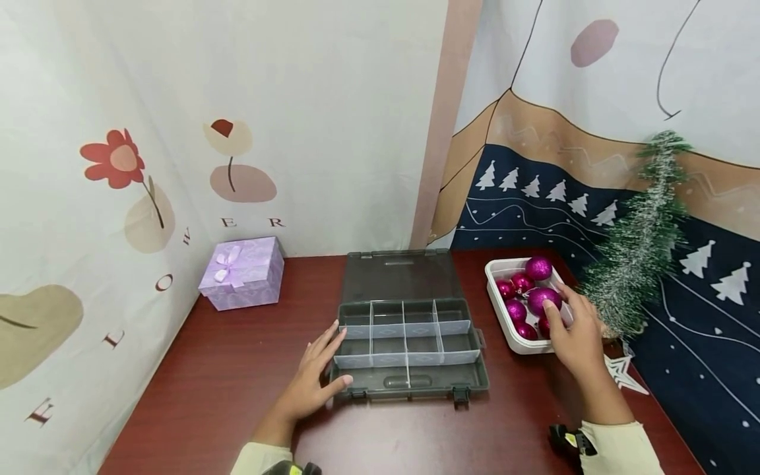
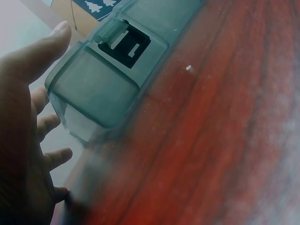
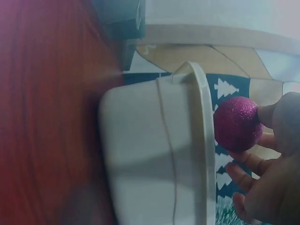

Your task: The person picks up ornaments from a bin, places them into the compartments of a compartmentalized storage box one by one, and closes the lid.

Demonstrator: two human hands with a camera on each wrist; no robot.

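Note:
A dark translucent compartment box [image 1: 410,379] lies with its lid folded back, its sections holding nothing. My left hand [image 1: 311,382] rests at the box's left side with fingers extended, the thumb by the front corner. In the left wrist view the thumb [image 2: 44,54] reaches over the box's end, near a black latch [image 2: 129,44]. My right hand [image 1: 578,336] pinches a glittery magenta Christmas ball [image 3: 238,124] between thumb and fingers, above the rim of a white plastic tub [image 3: 140,140]. Several more shiny and glittery magenta balls [image 1: 516,310] lie inside the tub.
A lilac gift box [image 1: 246,274] with a bow stands at the back left. On the right a small frosted artificial tree [image 1: 641,251] leans by the printed curtain. A white star ornament [image 1: 623,375] lies near the table's right edge.

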